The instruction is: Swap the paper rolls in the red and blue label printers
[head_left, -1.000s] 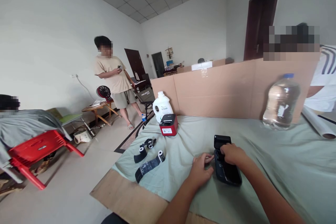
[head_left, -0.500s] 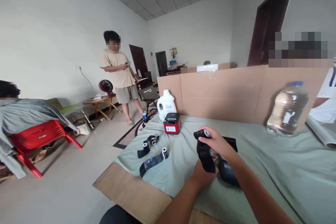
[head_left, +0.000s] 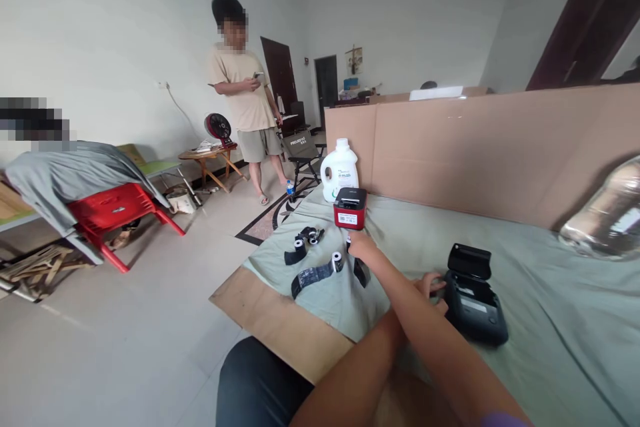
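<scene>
My right hand (head_left: 361,245) reaches across to the left, closed on a roll of black label tape (head_left: 361,272) whose strip hangs under the fingers, just in front of a small red printer (head_left: 350,208). My right arm crosses over my left arm. My left hand (head_left: 431,284) lies partly hidden behind it, fingers apart and touching the left side of a black printer (head_left: 473,300) whose lid stands open. Two more black tape rolls (head_left: 315,273) (head_left: 305,241) lie on the green cloth (head_left: 550,347) near the table's left end.
A white jug (head_left: 340,170) stands behind the red printer, against a cardboard wall (head_left: 475,147). A clear water bottle (head_left: 605,213) is at the right edge. A person (head_left: 245,93) stands on the floor looking at a phone; a red chair (head_left: 115,207) sits at left.
My right hand carried the black tape roll from above the black printer out to the left, toward the red printer. My view swung left and down; the left hand stays by the black printer.
</scene>
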The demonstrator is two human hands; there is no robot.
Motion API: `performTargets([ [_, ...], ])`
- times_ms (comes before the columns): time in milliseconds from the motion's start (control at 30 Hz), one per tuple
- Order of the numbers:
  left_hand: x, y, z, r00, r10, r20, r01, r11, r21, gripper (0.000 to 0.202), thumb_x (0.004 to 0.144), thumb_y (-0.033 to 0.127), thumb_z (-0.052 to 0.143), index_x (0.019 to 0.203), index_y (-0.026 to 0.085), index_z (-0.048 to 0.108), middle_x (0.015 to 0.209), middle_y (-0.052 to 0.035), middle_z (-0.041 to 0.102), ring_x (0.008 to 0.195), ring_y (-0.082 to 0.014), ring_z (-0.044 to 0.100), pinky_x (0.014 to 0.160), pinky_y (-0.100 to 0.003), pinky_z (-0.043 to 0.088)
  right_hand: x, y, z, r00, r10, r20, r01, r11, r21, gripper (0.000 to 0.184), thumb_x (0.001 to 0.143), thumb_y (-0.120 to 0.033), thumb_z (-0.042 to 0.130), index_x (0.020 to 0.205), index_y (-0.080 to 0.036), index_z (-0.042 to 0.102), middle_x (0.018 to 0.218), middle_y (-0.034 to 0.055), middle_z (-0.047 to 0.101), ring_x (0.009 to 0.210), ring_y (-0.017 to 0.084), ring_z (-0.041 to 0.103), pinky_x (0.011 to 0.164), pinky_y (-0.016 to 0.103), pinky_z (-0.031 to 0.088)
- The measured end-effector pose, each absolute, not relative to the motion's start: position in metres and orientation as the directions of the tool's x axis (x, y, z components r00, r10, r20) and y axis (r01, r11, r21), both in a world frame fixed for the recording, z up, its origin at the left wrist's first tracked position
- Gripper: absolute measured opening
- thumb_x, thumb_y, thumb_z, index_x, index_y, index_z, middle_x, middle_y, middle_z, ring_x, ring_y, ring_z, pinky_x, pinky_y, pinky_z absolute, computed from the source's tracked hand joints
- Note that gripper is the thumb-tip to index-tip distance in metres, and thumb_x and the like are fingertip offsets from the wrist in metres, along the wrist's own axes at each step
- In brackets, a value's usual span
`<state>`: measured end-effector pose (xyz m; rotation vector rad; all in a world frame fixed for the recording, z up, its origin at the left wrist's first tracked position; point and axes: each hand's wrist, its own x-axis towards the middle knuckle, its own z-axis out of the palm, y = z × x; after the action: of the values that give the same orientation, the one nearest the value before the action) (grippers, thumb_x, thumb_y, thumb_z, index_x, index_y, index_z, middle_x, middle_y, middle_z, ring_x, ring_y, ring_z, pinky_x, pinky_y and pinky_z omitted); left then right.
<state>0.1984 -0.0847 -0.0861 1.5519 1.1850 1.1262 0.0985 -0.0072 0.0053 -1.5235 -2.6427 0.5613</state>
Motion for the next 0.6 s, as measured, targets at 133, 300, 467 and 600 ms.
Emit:
performTargets([
  [133,0.202,-0.085,-0.085,0.139,0.978,0.155,0.161,-0.177,0.971,0.076,0.07,0.003,0.064,0.143,0.017,0.048,0.137,-0.0227,0.06,0.13,-0.0378,0.058,0.108,-0.049,0.045,0.108,-0.007,0.01,-0.525,0.842,-0.124,0.834,0.481,-0.27,0.056,0.08,-0.03,0.071,0.135,-0.028,0.062,0.131,0.0145,0.063,0.116,0.033,0.06,0.089,0.039,0.047],
  [300,0.203,-0.083,-0.086,0.155,0.975,0.157,0.203,-0.187,0.961,0.074,0.073,0.007,0.064,0.144,0.017,0.047,0.136,-0.0216,0.063,0.131,-0.0363,0.058,0.112,-0.049,0.042,0.112,-0.029,0.025,-0.738,0.674,-0.015,0.665,0.724,-0.185,0.05,0.08,-0.039,0.072,0.13,-0.039,0.067,0.144,0.0105,0.049,0.129,0.039,0.041,0.102,0.051,0.034],
  [467,0.196,-0.085,-0.078,0.144,0.97,0.197,0.395,-0.239,0.887,0.065,0.075,0.017,0.067,0.139,0.02,0.055,0.127,-0.0132,0.071,0.12,-0.0364,0.064,0.11,-0.054,0.041,0.102,-0.051,0.006,-0.8,0.593,0.087,0.566,0.796,-0.217,0.017,0.077,-0.026,0.075,0.093,-0.026,0.079,0.119,0.0093,0.066,0.118,0.035,0.048,0.096,0.047,0.032],
  [600,0.192,-0.088,-0.079,0.176,0.963,0.206,0.389,-0.26,0.884,0.067,0.076,0.017,0.064,0.142,0.016,0.051,0.131,-0.014,0.068,0.121,-0.0327,0.064,0.109,-0.051,0.044,0.121,-0.046,-0.004,-0.738,0.629,0.245,0.4,0.7,-0.592,0.024,0.076,-0.02,0.072,0.1,-0.023,0.073,0.097,0.0038,0.072,0.093,0.023,0.06,0.088,0.038,0.04],
])
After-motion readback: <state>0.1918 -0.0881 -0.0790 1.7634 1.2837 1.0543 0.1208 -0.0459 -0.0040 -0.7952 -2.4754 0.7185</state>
